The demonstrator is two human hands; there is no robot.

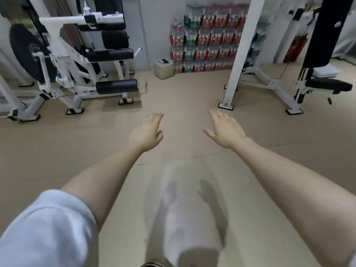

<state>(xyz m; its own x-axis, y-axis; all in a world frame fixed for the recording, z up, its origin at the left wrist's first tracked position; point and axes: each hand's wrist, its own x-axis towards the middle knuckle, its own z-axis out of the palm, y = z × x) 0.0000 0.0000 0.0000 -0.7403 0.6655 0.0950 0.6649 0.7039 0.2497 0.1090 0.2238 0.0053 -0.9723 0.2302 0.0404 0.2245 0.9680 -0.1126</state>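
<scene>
Your pale sleeve (48, 228) near left, arms out over tan floor (183, 97), left hand (147, 132) and right hand (225, 130) flat, fingers straight, gripping nothing, white post (234, 74) far right of them, water packs (208, 39) far centre.

Soft even indoor light, motion-blurred leg (185, 218), wide-angle bending at edges.

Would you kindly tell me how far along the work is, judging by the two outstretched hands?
Done: nothing looks finished yet. In hand: the left hand and right hand are both stretched forward, open and holding nothing, above the floor. Left: seemingly everything; the padded machine, the white post and the stacked drink packs by the wall are untouched, well apart from both hands.
</scene>
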